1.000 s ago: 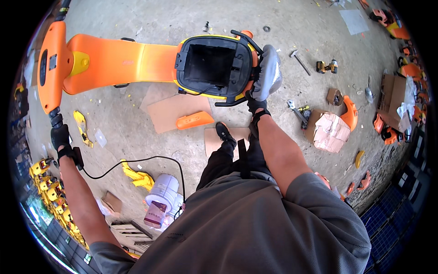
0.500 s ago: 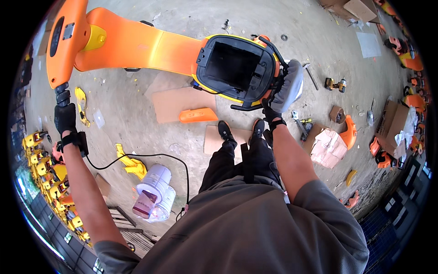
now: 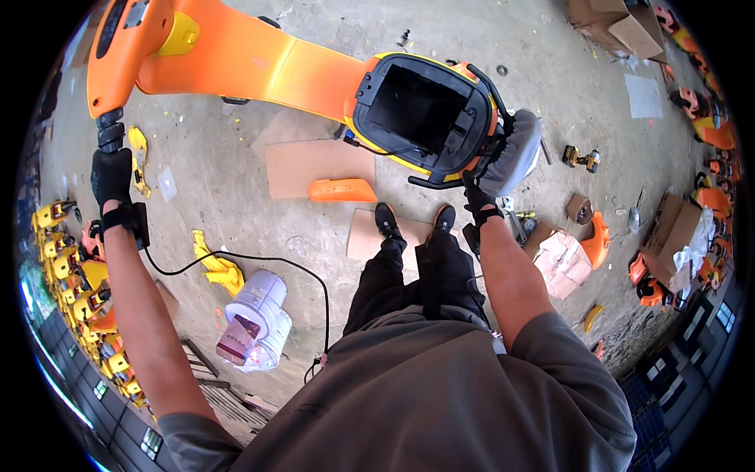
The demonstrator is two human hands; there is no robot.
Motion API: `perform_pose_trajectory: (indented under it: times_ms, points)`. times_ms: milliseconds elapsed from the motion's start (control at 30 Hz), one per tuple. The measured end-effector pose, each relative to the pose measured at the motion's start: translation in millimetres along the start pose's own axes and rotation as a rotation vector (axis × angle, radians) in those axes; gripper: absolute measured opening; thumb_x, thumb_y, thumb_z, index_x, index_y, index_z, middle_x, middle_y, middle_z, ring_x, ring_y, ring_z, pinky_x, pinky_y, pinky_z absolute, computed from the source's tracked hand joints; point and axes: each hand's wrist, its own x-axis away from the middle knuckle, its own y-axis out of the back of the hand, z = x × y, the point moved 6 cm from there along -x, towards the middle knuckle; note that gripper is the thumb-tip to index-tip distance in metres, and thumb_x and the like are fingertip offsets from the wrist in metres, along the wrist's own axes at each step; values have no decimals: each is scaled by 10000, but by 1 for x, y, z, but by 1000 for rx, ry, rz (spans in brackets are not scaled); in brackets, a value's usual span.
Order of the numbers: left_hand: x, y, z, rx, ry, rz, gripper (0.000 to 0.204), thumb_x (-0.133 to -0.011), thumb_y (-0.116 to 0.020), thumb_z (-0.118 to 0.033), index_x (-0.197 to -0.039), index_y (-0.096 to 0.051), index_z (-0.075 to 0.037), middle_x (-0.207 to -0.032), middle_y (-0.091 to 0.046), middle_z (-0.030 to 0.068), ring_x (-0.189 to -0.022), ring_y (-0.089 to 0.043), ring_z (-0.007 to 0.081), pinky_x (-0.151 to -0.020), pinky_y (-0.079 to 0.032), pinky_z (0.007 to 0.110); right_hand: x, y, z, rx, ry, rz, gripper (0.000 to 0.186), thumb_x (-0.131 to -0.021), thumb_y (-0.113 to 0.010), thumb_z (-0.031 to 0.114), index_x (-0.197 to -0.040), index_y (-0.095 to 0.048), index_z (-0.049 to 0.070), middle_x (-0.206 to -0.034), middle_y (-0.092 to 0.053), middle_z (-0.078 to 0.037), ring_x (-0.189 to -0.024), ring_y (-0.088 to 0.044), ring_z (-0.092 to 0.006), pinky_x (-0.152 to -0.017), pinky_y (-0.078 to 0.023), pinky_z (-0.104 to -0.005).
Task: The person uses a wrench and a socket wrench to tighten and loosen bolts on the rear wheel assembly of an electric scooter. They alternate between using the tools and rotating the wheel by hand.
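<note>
An orange-and-yellow scooter (image 3: 311, 67) stands across the far side of me, its front at the left and its tail at the right. In black gloves, my left hand (image 3: 112, 177) is wrapped round the black handlebar grip (image 3: 109, 130). At the tail, my right hand (image 3: 476, 193) is closed on a black bar below the tipped-back grey seat (image 3: 515, 153); its fingertips are partly hidden. Between my hands lies the open black compartment (image 3: 421, 106) under the seat. A short dark cable with a blue connector (image 3: 349, 135) hangs at its near edge.
An orange panel (image 3: 342, 190) lies on cardboard (image 3: 314, 161) before my feet. A cordless drill (image 3: 581, 159), flattened cardboard (image 3: 562, 259) and boxes (image 3: 672, 228) lie to the right. White buckets (image 3: 263, 311) and yellow parts (image 3: 222, 271) are at the left, where a black cord (image 3: 267, 259) runs past.
The scooter has shifted rightward across the floor, and its seat now covers more of the hammer. Both my hands have stayed on it. The view has turned slightly.
</note>
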Motion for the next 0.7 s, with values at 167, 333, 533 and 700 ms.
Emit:
perform_pose_trajectory:
  times_ms: [167,333,533,700]
  points:
    - [-3,-10,-1,25,-45,16,246,-697,-554,-215,-802,-607,2,-735,-616,274,-772,-605,486,-634,-468,509,-4,13,5,50,181,-153,980,-644,-627,805,-1356,-459,152,-1047,-607,-53,-867,-562,-184,-688,-476,-380]
    - [0,-11,-10,69,-57,30,273,-708,-560,-226,-854,-599,2,-777,-623,285,-809,-600,492,-669,-474,518,-2,31,18,108,274,-253,964,-651,-600,817,-1350,-453,171,-1004,-561,-19,-815,-485,-163,-666,-418,-378]
    - [16,3,-7,127,-120,-12,235,-711,-568,-171,-847,-552,21,-746,-607,284,-772,-594,487,-639,-475,503,52,24,42,50,-230,-54,968,-683,-548,826,-1416,-341,229,-1246,-426,34,-1076,-406,-159,-820,-377,-441]
    - [25,0,-32,84,-32,-4,196,-739,-562,-180,-848,-544,-18,-771,-622,281,-792,-603,480,-671,-486,514,83,36,49,43,-498,70,977,-709,-505,833,-1472,-248,278,-1447,-314,78,-1294,-340,-157,-949,-343,-493]
